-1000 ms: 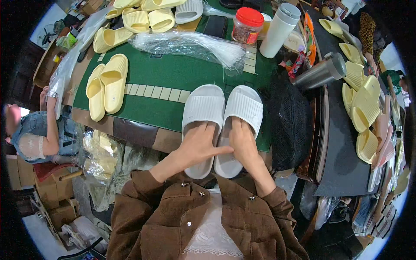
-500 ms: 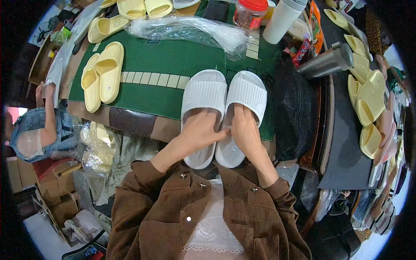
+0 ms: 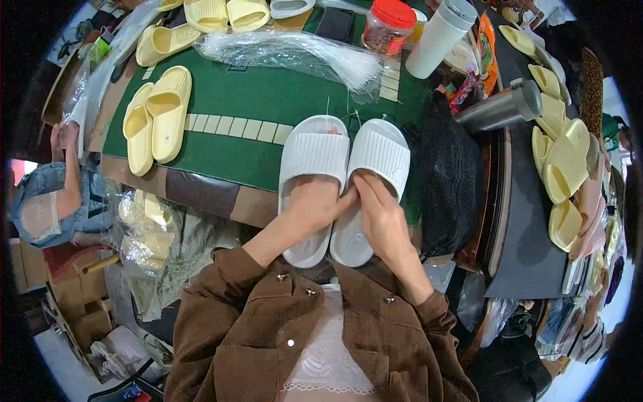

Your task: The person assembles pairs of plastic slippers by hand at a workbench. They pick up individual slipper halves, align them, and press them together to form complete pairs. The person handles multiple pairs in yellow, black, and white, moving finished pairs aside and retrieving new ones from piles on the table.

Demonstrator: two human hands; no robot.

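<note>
A pair of white slide slippers stands side by side in front of me, toes away, on the green mat (image 3: pixel 221 87). My left hand (image 3: pixel 311 201) reaches under the strap of the left white slipper (image 3: pixel 305 154); fingertips show in its toe opening beside a thin clear strand (image 3: pixel 328 107). The left thumb stretches across toward the right white slipper (image 3: pixel 383 157). My right hand (image 3: pixel 383 211) has its fingers pressed together, their tips just under the rear edge of that slipper's strap. What the fingertips grip inside is hidden.
Yellow slippers (image 3: pixel 167 110) lie at left, with others along the back and right. A bag of clear strands (image 3: pixel 288 57), phone (image 3: pixel 335 25), red-lidded jar (image 3: pixel 388 27), white bottle (image 3: pixel 441 37) and steel flask (image 3: pixel 502 106) surround the mat. Another person (image 3: pixel 57 201) sits at left.
My left hand has pushed deeper, so fingertips now show in the left slipper's toe opening beside an upright strand. My right fingers have drawn back slightly from under the other strap.
</note>
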